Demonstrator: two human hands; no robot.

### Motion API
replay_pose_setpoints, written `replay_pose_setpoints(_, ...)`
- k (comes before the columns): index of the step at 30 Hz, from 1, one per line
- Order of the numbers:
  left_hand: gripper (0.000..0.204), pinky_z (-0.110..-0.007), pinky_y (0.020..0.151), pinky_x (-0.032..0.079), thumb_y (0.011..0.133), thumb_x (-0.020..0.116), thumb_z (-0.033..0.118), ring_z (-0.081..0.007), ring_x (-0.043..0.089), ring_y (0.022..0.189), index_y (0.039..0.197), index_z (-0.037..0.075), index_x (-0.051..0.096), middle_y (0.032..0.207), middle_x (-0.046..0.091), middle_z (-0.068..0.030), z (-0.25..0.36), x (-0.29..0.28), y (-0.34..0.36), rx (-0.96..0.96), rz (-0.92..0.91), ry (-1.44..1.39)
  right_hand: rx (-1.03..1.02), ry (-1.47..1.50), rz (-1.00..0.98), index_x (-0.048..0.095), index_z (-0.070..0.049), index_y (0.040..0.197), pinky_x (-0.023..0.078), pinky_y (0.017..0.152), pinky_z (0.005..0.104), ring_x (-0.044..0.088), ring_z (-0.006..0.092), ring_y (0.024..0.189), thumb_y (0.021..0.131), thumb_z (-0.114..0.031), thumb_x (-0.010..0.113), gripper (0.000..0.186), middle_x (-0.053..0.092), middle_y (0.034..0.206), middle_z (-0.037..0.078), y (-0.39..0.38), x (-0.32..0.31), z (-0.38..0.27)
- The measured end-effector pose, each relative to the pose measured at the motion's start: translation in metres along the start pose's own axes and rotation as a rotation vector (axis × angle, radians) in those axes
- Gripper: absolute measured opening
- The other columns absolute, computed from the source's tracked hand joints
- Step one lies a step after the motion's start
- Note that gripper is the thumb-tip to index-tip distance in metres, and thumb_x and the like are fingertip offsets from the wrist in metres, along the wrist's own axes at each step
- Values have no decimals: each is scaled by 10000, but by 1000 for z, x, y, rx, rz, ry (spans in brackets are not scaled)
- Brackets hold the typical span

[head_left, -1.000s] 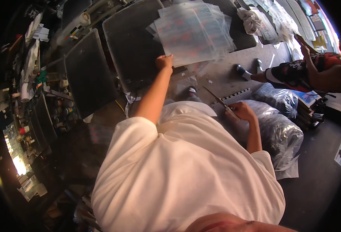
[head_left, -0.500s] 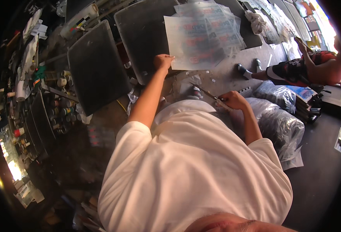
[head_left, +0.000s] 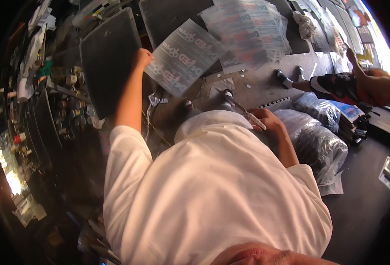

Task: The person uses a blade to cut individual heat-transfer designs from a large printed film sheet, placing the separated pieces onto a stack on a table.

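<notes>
My left hand [head_left: 144, 58] is closed in a pinch on the left corner of a translucent printed sheet [head_left: 184, 57], which it holds out tilted over a dark flat board [head_left: 157, 15]. Right of it, a pile of similar printed sheets [head_left: 252, 26] lies spread over another dark board, overlapping unevenly. Low in front of my body, my right hand [head_left: 268, 121] is wrapped round the pale handle of a long, thin-bladed tool [head_left: 241, 107]. Its blade points away to the upper left, towards my feet; whether it is a knife or scissors I cannot make out.
A dark board [head_left: 109, 66] stands at the left, beside shelving with several jars [head_left: 73, 79]. Clear-plastic-wrapped bundles [head_left: 318, 141] sit at my right. Another person [head_left: 349, 86] is beyond them. Crumpled paper [head_left: 304, 25] lies at the back right, and scraps litter the floor.
My left hand has moved left, drawing one sheet off the pile and across the dark board, with its print now showing plainly. My right hand still holds the bladed tool, its angle slightly changed.
</notes>
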State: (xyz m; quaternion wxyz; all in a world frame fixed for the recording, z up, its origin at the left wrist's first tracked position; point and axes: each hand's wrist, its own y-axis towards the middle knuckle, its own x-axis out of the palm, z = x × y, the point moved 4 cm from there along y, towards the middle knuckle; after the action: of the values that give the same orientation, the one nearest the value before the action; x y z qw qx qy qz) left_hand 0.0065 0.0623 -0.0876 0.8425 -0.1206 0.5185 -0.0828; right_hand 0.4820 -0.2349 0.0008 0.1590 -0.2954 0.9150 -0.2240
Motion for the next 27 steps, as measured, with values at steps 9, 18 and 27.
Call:
replay_pose_setpoints(9,564,-297,528,542,799,664,548,-209,649,546,723,-11,658,659,664,-124,61,67,-158,-398,-699,-746,78,43,-124,550,-34,1095,463,699,294,548,118,773,858,-269,651,349,599,855,37,57,7,30)
replay_pose_setpoints(18,251,-283,726,520,848,698,289,-136,623,796,1000,104,624,898,659,-33,-19,169,-207,-712,344,-2081,-7,268,-364,507,-34,1119,495,667,276,544,119,767,909,-218,586,290,537,886,28,91,31,17)
replay_pose_setpoints(27,188,-283,732,511,853,694,232,-161,620,839,937,82,617,877,642,-52,-27,123,-203,-617,343,-1928,21,353,-399,471,-19,1180,475,667,260,545,119,752,896,-176,579,342,541,913,26,134,77,3)
